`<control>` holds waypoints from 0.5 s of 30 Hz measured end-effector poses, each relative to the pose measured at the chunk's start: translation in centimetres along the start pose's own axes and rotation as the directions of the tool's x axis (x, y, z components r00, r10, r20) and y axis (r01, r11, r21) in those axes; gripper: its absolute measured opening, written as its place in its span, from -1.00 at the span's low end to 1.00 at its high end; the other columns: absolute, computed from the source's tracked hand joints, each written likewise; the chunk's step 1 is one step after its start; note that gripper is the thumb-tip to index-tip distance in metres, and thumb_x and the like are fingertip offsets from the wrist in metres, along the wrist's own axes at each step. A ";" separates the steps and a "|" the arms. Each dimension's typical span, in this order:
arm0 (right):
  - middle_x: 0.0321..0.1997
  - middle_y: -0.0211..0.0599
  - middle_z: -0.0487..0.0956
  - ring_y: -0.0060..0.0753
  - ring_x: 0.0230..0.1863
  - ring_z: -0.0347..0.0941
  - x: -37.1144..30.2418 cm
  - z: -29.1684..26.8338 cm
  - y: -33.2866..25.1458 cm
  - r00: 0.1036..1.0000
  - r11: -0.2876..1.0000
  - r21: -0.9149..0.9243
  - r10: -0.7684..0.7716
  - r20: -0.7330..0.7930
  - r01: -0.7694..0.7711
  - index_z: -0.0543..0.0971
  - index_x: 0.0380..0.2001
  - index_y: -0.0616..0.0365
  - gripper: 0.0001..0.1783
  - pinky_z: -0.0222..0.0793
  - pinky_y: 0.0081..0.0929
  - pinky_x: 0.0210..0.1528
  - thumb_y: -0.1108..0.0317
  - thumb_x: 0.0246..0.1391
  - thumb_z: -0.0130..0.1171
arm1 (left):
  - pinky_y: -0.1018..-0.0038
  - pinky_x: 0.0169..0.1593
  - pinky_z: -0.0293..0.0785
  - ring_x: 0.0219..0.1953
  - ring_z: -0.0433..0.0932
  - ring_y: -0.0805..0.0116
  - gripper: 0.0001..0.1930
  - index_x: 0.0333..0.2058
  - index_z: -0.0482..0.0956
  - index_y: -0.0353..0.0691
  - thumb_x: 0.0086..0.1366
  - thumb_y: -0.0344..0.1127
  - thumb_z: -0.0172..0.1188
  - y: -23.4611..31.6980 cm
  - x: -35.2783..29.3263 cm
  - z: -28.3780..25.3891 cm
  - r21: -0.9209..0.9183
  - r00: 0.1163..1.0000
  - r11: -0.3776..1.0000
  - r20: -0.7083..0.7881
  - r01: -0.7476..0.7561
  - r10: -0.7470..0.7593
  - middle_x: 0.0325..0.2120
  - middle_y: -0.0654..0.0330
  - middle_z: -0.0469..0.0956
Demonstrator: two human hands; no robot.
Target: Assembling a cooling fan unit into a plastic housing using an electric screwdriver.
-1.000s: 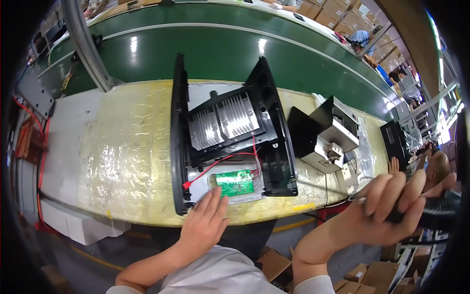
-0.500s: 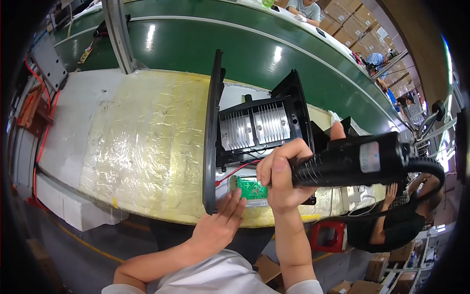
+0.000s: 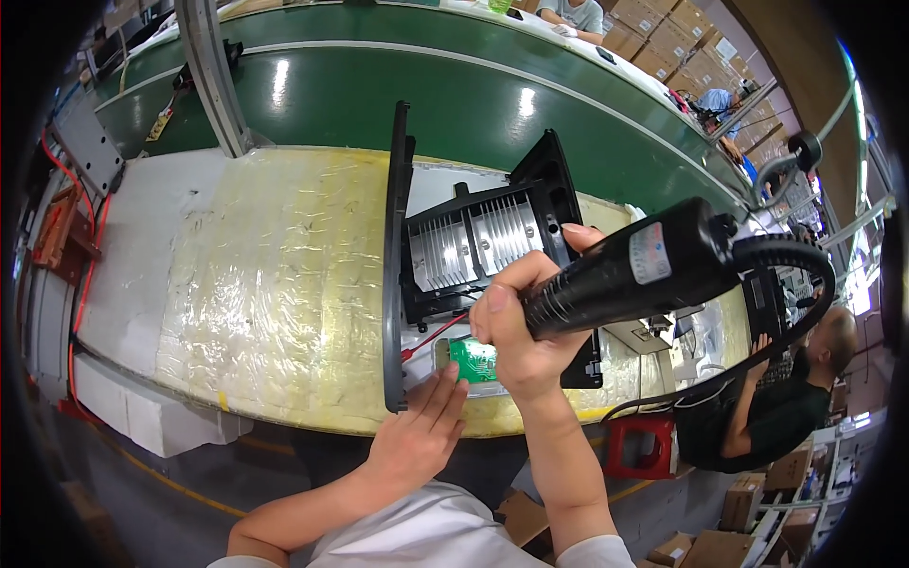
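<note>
My right hand (image 3: 532, 352) is wrapped round a thick black corded electric screwdriver (image 3: 615, 275), its cable end pointing right and its tip hidden behind my hand. Stretched out and lying close together, the fingers of my left hand (image 3: 415, 437) touch the near-left edge of a green circuit board (image 3: 472, 360). The board lies inside a black housing (image 3: 395, 265) with tall upright sides. Behind it in the housing are finned silver heat sinks (image 3: 473, 242). A red wire (image 3: 434, 338) runs beside the board.
A table covered with yellowish film (image 3: 275, 275) extends left. Beyond it runs a green conveyor (image 3: 379, 90), with a metal post (image 3: 210, 76) at the table's far edge. A red stool (image 3: 639, 445) and a co-worker (image 3: 795, 398) are at right. The screwdriver's black cable (image 3: 748, 367) loops over the right side.
My right hand and the screwdriver have shifted slightly left, and the screwdriver's cable end has tilted upward. My left hand stays at the board. The whole view has shifted a little.
</note>
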State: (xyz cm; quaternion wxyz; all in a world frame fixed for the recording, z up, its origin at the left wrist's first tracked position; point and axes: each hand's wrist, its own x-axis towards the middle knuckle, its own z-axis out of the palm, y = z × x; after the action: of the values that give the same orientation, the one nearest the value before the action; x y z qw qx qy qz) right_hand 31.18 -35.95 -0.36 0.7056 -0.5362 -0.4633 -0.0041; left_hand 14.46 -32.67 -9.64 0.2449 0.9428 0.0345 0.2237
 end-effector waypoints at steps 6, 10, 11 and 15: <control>-0.57 -0.31 0.41 -0.52 -0.68 0.33 0.3 0.5 -3.0 0.987 1.000 0.020 -0.002 -0.162 0.006 0.13 0.16 0.22 -0.44 0.37 -0.51 -0.61 0.59 0.16 0.11 | 0.21 0.18 0.41 0.16 0.44 -0.03 -0.43 0.18 0.40 -0.41 0.19 -0.38 0.25 -1.0 -0.6 -0.7 -0.061 0.999 0.998 0.037 0.005 -0.002 0.26 -0.12 0.34; -0.73 -0.35 0.30 -0.53 -0.75 0.19 2.1 -6.2 -10.2 0.976 0.966 0.197 -0.136 -0.168 0.169 0.26 -0.39 0.12 -0.82 0.24 -0.54 -0.67 0.38 0.28 0.00 | 0.15 0.22 0.34 0.18 0.41 -0.09 -0.38 0.20 0.40 -0.40 0.17 -0.31 0.28 -1.3 -0.8 -1.5 -0.074 0.997 0.997 0.066 -0.024 0.029 0.25 -0.16 0.34; -0.67 -0.34 0.30 -0.54 -0.75 0.17 2.8 -7.0 -11.8 0.932 0.972 0.070 -0.194 -0.306 0.225 0.24 -0.45 0.13 -0.77 0.21 -0.53 -0.70 0.37 0.30 -0.03 | 0.15 0.22 0.33 0.18 0.40 -0.08 -0.36 0.21 0.40 -0.38 0.16 -0.28 0.29 -1.1 -0.7 -1.6 -0.027 0.996 0.999 0.086 -0.021 0.023 0.26 -0.15 0.33; -0.48 -0.34 0.36 -0.58 -0.70 0.25 3.5 -13.9 -10.3 0.792 0.921 -0.323 -0.361 -0.493 0.219 0.26 0.13 0.34 -0.61 0.27 -0.50 -0.67 0.56 0.24 -0.02 | 0.16 0.21 0.30 0.17 0.41 -0.03 -0.31 0.22 0.41 -0.33 0.12 -0.19 0.32 -1.6 -1.0 -1.0 0.086 0.994 0.996 0.102 -0.038 0.029 0.27 -0.11 0.33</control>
State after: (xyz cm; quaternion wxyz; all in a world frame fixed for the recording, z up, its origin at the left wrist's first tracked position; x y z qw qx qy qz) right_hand 37.01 -49.24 9.75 0.7254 -0.5187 -0.3171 -0.3227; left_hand 13.21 -31.00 -10.06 0.2007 0.9632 0.0160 0.1781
